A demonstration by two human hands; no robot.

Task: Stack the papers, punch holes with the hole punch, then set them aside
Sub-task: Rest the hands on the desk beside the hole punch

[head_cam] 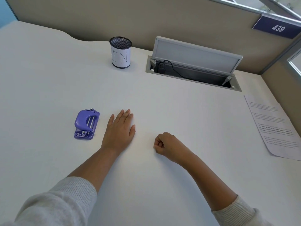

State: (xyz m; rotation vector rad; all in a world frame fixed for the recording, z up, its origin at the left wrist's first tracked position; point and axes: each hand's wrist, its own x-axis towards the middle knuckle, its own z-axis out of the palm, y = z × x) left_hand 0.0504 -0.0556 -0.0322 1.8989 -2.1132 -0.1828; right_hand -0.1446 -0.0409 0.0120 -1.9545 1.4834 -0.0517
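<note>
The left hand [120, 128] lies flat beside the purple plastic hole punch [86, 123], the right hand [164, 144] fisted and empty; the printed white papers [275, 126] overhang the desk's far-right edge; a careless drag could spill them.

hole punch [86, 124] left, papers [275, 126] far right, apparently stacked

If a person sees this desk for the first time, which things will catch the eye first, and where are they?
The purple punch stands out most, on the white desk just left of the flat left hand. The right hand rests as a fist nearer the middle. Further back stands a mesh cup marked "IN", and printed papers lie at the right edge.
</note>
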